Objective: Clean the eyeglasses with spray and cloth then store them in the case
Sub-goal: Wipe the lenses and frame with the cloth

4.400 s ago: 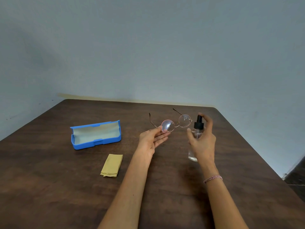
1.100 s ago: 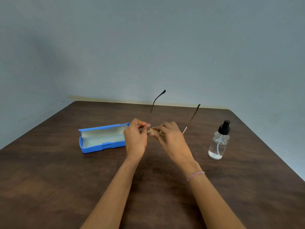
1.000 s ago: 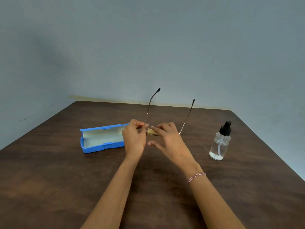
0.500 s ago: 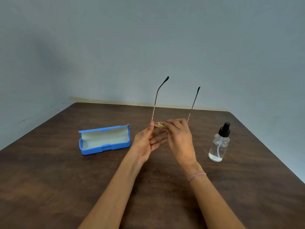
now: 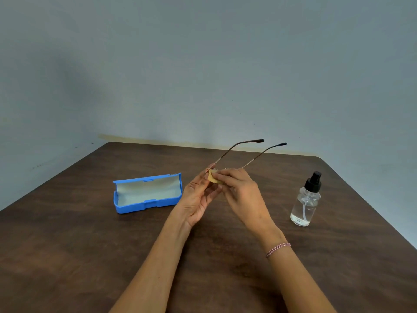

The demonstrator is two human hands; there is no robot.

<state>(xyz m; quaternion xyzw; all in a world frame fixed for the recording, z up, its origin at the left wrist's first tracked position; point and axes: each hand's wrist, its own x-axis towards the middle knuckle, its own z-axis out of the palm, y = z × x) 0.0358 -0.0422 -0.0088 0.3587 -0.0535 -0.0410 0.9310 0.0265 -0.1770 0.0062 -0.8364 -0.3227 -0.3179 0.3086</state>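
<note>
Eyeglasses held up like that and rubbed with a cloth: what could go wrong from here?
The left hand pinches the thin eyeglasses at one corner only, so rubbing with the cloth in the right hand might bend the frame or make it slip. The spray bottle stands near the right arm and could get knocked over.

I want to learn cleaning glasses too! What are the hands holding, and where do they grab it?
The left hand holds the eyeglasses at the front, near one hinge. The right hand pinches the yellow cloth against a lens.
</note>
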